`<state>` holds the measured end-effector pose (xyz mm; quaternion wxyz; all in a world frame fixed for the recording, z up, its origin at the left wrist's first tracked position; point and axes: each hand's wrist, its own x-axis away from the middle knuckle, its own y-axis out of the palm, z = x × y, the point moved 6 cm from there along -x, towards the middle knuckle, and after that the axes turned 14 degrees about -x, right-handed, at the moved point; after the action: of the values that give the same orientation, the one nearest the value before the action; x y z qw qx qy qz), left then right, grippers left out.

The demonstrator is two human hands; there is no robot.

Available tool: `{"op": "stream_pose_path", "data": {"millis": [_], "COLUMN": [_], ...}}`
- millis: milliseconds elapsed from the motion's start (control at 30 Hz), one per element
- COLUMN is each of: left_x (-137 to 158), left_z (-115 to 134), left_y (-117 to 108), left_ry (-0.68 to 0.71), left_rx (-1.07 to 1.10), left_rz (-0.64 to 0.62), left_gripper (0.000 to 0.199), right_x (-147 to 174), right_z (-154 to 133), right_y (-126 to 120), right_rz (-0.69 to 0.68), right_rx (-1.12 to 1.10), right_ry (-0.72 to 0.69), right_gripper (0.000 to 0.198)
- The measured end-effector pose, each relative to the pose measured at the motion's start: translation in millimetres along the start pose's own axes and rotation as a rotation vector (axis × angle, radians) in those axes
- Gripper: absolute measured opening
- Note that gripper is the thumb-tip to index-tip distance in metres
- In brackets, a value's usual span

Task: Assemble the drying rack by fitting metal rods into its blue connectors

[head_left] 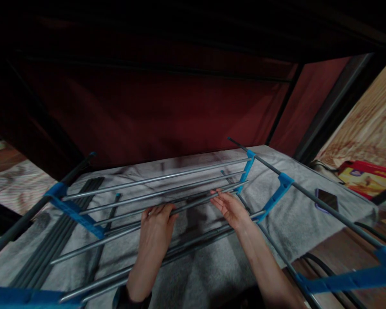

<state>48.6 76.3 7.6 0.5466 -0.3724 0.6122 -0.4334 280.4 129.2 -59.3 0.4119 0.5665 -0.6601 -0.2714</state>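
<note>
A rack frame of grey metal tubes (154, 177) and blue plastic brackets (278, 195) stands low over a grey cloth. My left hand (157, 221) is closed from above around a thin grey tube (193, 204) in the middle of the frame. Further along the same tube, my right hand (230, 206) holds it lightly between fingers and thumb, palm turned inward. The tube's left end appears free, lying apart from the left blue bracket (75, 212). Its right end reaches close to the right-hand bracket (249, 165). Both hands partly hide the tubes beneath them.
Several loose grey tubes (61, 227) lie side by side at the left on the grey cloth (286, 227). A phone (327, 201) rests at the right, near a red and yellow package (366, 178). A dark frame with a red panel (167, 111) rises behind.
</note>
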Motion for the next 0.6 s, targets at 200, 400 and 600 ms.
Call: {"op": "stream_pose_path", "data": {"millis": [200,400,600], "left_x": [6,8,11], "left_z": [22,21,23], "left_y": [-21,-30,-39], "left_ry": [0.148,0.154,0.161], "left_rx": [-0.067,-0.13,-0.138], "left_rz": [0.172,0.224,0.338], "left_gripper": [0.023,0.024,0.024], "right_x": [10,42,56], "right_z": [16,20,-2], "right_y": [7,43,75], "right_rz": [-0.104,-0.422,-0.544], "right_rx": [0.277,0.63,0.861], "right_ry": [0.188,0.202,-0.337], "right_gripper": [0.023,0.035,0.018]}}
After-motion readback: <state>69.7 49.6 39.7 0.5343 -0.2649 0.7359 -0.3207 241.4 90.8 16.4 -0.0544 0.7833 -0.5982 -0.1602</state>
